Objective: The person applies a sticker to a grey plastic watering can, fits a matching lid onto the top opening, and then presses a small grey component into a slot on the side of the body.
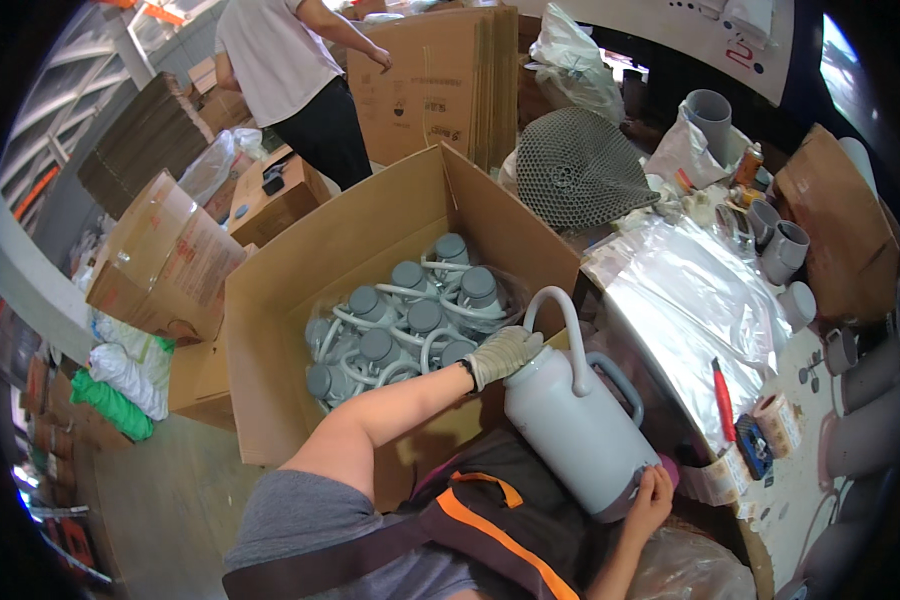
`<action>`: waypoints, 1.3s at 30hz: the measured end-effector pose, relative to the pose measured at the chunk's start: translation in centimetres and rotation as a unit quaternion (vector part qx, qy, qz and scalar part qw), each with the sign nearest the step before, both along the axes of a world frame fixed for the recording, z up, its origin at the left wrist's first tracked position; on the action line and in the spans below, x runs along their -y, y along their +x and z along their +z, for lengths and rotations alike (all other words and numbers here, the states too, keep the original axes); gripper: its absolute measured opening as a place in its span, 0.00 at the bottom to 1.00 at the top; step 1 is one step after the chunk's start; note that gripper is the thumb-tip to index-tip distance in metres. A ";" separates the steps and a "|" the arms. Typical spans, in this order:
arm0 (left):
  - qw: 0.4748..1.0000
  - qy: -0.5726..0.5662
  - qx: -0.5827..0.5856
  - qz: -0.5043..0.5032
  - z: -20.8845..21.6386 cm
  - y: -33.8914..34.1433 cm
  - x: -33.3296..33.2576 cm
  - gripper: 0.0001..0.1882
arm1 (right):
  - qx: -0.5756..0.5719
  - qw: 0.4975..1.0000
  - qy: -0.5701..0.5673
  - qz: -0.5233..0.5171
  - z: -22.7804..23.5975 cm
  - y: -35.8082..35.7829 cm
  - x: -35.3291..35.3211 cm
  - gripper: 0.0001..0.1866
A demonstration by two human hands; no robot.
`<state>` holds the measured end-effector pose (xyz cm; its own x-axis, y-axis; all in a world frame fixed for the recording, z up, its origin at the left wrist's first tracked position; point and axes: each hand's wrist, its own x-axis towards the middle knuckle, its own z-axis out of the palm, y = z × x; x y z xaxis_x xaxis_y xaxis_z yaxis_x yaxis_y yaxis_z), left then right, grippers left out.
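Observation:
A large grey plastic jug (570, 430) with a rounded shoulder lies tilted across my lap. A pale curved spout tube (573, 325) arches from its top, and a darker grey handle (620, 385) is on its right side. My left hand (507, 358), in a whitish work glove, is closed over the neck end. At the jug's lower end my bare right hand (652, 500) has its fingers pinched together against the wall; whatever they hold is too small to make out. Left of the jug, an open cardboard box (330, 240) holds several similar grey-capped jugs (425, 318) in clear plastic.
On the right, a worktable carries silvery plastic bags (700, 300), a red-handled cutter (722, 400), a label roll (776, 424) and grey cups (785, 250). A round mesh seat (580, 165) is behind. Another person (295, 80) stands beyond the box, near flattened cartons (420, 90).

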<state>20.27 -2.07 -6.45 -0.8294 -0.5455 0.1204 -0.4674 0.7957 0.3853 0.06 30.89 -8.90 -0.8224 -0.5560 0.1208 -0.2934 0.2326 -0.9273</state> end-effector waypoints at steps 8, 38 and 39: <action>0.995 -0.085 -0.027 -0.048 0.6 -0.3 0.6 0.10 | 0.095 0.995 0.014 0.039 2.5 -0.8 -0.7 0.13; 0.885 0.423 -0.158 0.114 0.4 -0.7 0.4 0.16 | -0.088 0.948 0.222 0.212 7.3 -3.6 0.3 0.22; 0.887 0.418 -0.157 0.123 0.2 -0.5 0.5 0.16 | -0.081 0.942 0.235 0.224 7.3 -3.7 0.5 0.22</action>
